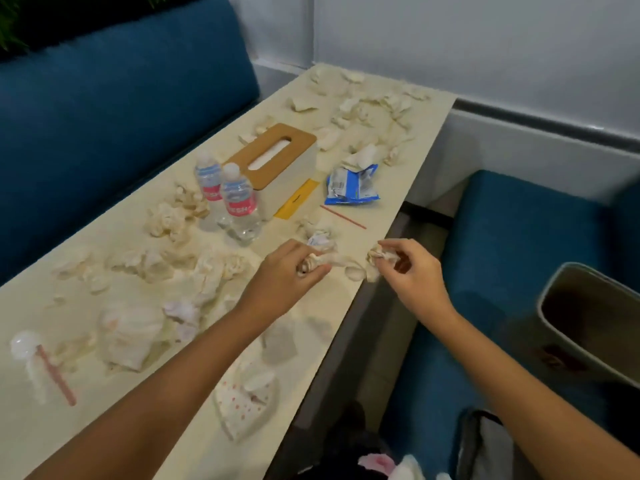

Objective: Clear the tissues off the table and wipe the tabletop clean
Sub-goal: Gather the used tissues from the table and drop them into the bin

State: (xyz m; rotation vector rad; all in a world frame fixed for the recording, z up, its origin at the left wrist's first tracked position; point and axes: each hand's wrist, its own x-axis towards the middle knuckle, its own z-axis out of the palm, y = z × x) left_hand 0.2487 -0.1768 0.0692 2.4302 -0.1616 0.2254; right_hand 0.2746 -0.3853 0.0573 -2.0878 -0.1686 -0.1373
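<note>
Two bottles [239, 202], one box [277, 157], dozens of tissues [214, 271] on bench [384, 202]. Both arms reach forward; left hand [291, 268] grip clamped on tissue wad [311, 263], right hand [412, 268] grip clamped on second wad [379, 254].

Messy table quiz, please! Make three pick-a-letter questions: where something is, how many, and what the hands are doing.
1. Where do the water bottles stand? A on the floor; B on a shelf; C beside the tissue box.
2. How many bottles? A one; B two; C four.
3. What do the left hand and right hand do? A each grips crumpled tissue; B lie flat, empty; C lift a bottle.
Answers: C, they stand next to the box; B, two pink labels show; A, fingers curl round paper.
</note>
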